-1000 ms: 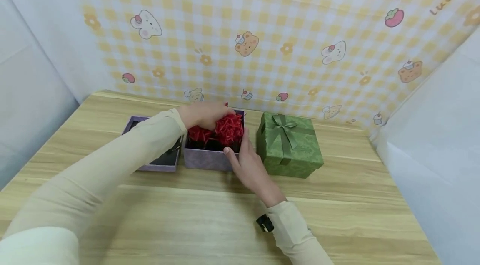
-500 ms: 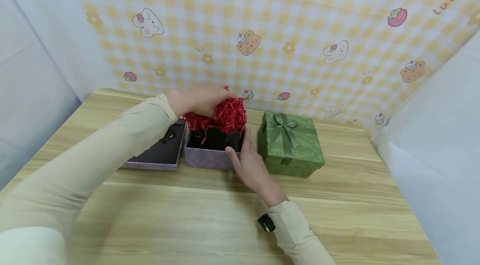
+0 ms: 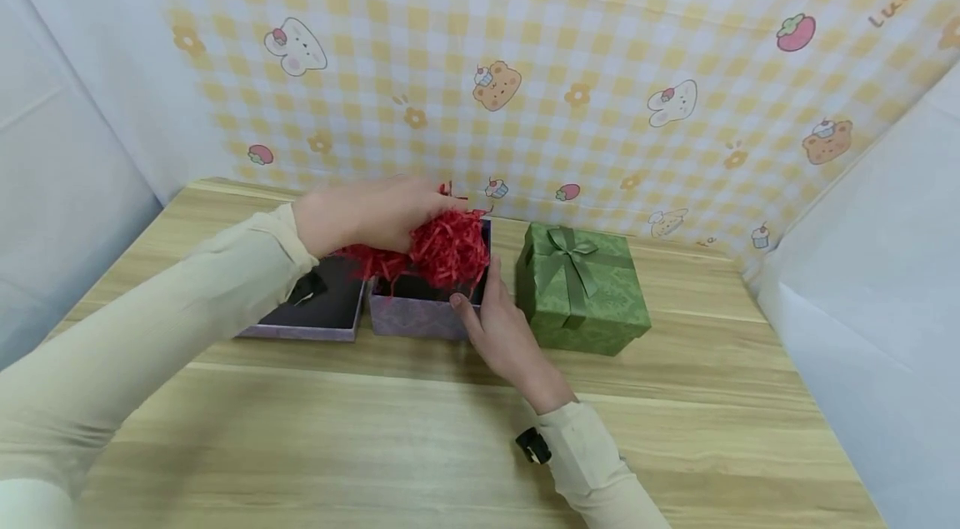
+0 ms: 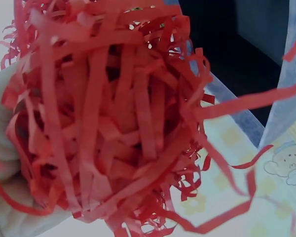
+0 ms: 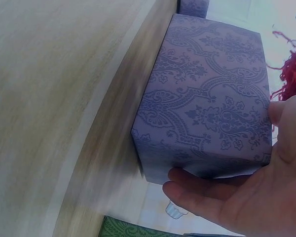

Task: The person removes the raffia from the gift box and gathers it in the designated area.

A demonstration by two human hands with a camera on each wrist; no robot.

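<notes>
Near the centre of the frame, we see the left hand (image 3: 360,217) gripping a loose bundle of red shredded paper (image 3: 452,250) over the opening of a purple box (image 3: 420,317). Its fingers are bent onto the paper and pinch it, though we cannot make out the tips; in the left wrist view, the tangled strips fill the left and middle of the frame, with stray ends reaching right. We cannot tell whether the lowest strands touch the box. Right of centre, the right hand (image 3: 510,337) holds the box at its near right corner, thumb at the front rim and fingers close together along the side wall. Just left of the box, a shallow purple lid (image 3: 300,332) lies with its dark inside up, partly hidden by the left sleeve (image 3: 187,304). To the right, apart from the purple box, we see a green box (image 3: 585,337) with a green bow (image 3: 572,256) on top. Everything rests on a wood-grain table (image 3: 390,446) before a yellow checked backdrop (image 3: 420,37).
</notes>
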